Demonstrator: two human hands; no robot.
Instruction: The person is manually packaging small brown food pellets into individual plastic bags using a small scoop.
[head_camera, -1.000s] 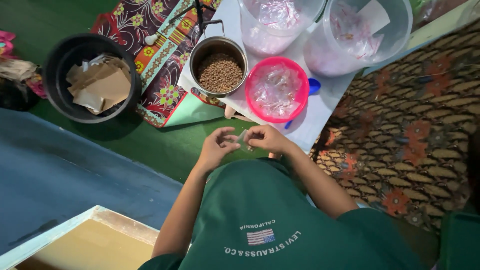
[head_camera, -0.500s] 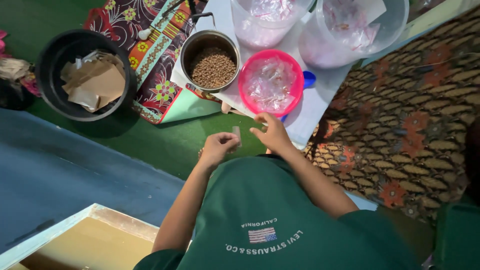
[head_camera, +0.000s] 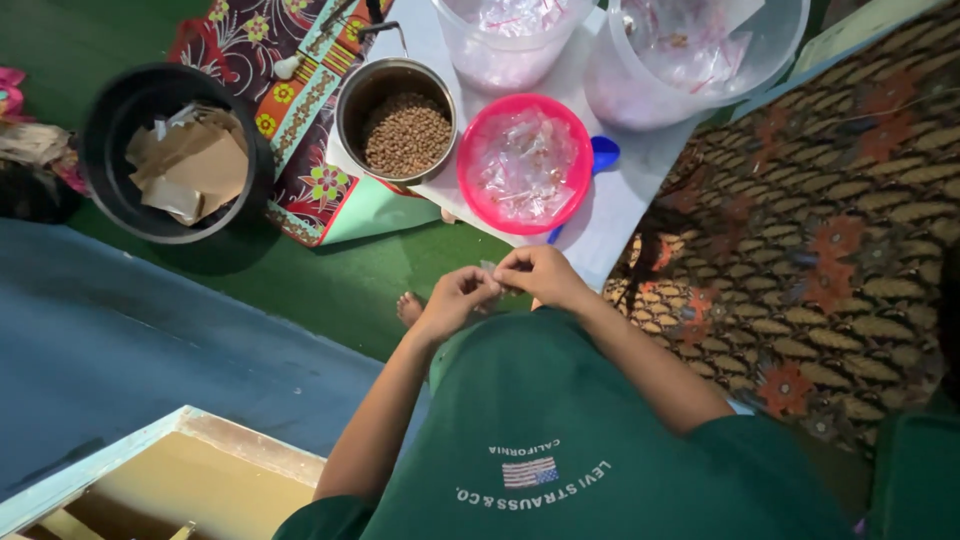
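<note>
My left hand (head_camera: 455, 298) and my right hand (head_camera: 542, 274) meet in front of my green shirt. Together they pinch a small clear plastic bag (head_camera: 491, 268), mostly hidden by the fingers. Just beyond the hands, on a low white table (head_camera: 612, 212), stand a pink bowl (head_camera: 463, 178) full of small clear bags and a metal pot (head_camera: 346, 108) of brown seeds. A blue scoop (head_camera: 604, 152) lies beside the pink bowl.
Two big clear plastic tubs (head_camera: 640, 95) with bags stand at the table's far side. A black bucket (head_camera: 96, 190) holding brown paper sits at the left on green carpet. A flowered cloth (head_camera: 300, 90) lies beside it; a patterned brown mat (head_camera: 830, 230) at the right; a wooden box (head_camera: 190, 480) lower left.
Half a second ago my hands were apart, the left holding the bag and the right open near the pink bowl. The right hand has come back onto the bag.
</note>
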